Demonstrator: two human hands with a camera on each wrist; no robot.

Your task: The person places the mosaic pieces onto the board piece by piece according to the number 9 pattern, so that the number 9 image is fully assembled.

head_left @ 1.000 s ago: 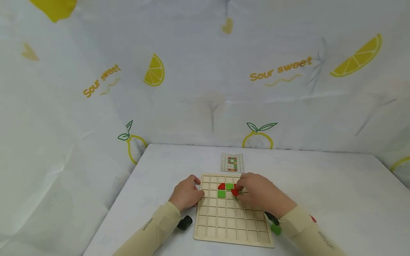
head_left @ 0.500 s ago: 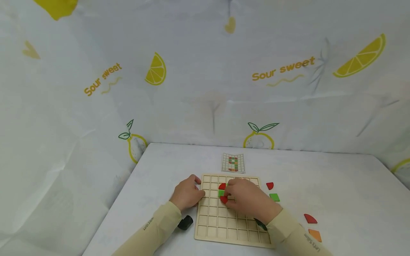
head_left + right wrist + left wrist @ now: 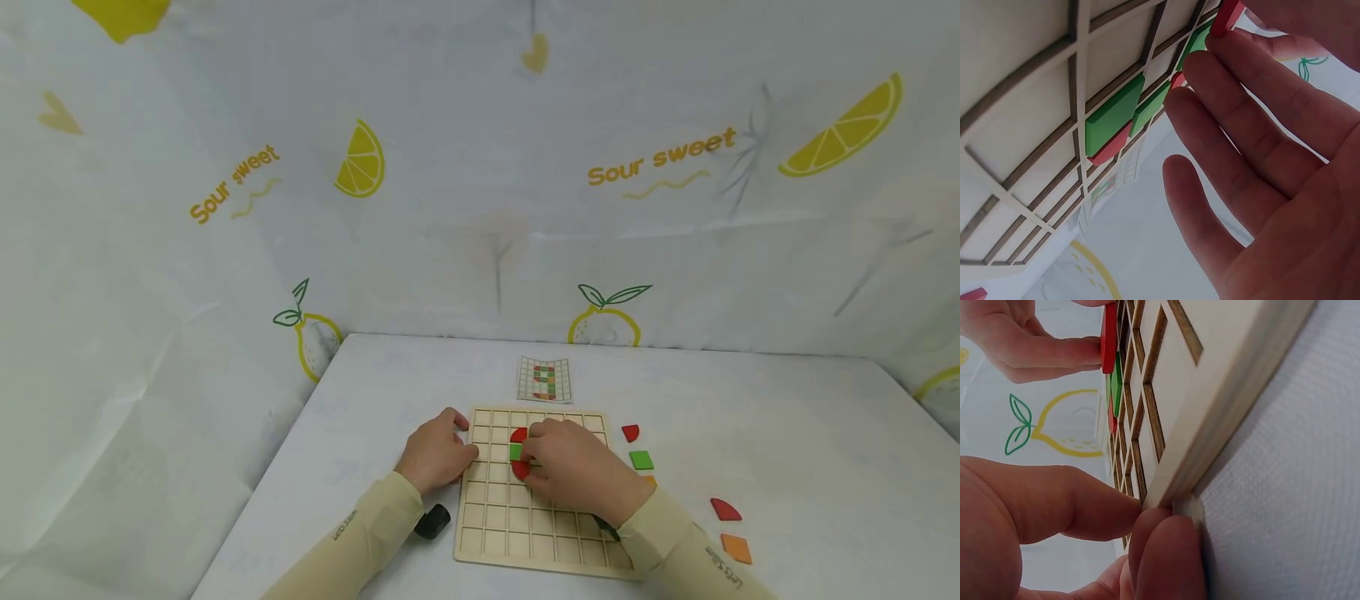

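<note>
My left hand (image 3: 437, 454) pinches the left edge of a wooden grid board (image 3: 483, 533), thumb (image 3: 1085, 503) against the top of its rim and fingers curled at its side. Over the board, my right hand (image 3: 581, 467) holds a red quarter-circle tile (image 3: 519, 471) between thumb and fingertips. In the left wrist view this red tile (image 3: 1109, 337) stands on edge at the board's surface. Just behind it lie a green square tile (image 3: 515, 452) and another red quarter-circle (image 3: 518, 434) in the grid. More tiles, such as a green one (image 3: 1113, 115), show in the right wrist view; the right hand covers them in the head view.
A printed pattern card (image 3: 543, 380) lies behind the board. Right of the board are loose tiles: red (image 3: 631, 432), green (image 3: 641, 460), orange (image 3: 737, 548) and another red (image 3: 725, 509). A black object (image 3: 432, 522) is beside the left sleeve.
My right hand has moved left and nearer across the board with the red tile, now just in front of the green square. The left hand keeps its place on the edge.
</note>
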